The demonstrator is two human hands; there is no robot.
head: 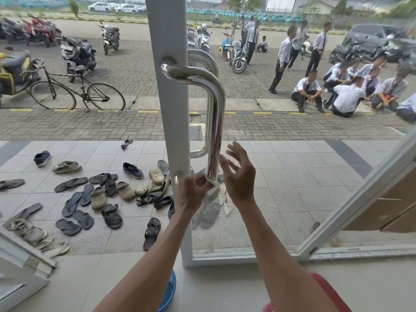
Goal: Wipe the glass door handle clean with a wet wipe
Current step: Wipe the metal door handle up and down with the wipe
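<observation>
A polished chrome door handle (215, 109) runs down the white frame of the glass door (171, 122), curving into the frame at top and bottom. My left hand (191, 192) pinches a small white wet wipe (210, 180) against the handle's lower end, near the bottom mount. Just right of the handle, my right hand (239, 174) hovers with fingers spread and slightly curled, holding nothing and not touching the bar. A second handle (202, 57) shows through the glass on the outer side.
Several sandals and shoes (108, 194) lie on the tiled porch outside. Beyond are a bicycle (76, 91), parked motorbikes and people sitting or standing at the right. A blue basket rim (170, 293) and a red object (333, 296) sit near my feet. Another door frame (360, 194) slants at right.
</observation>
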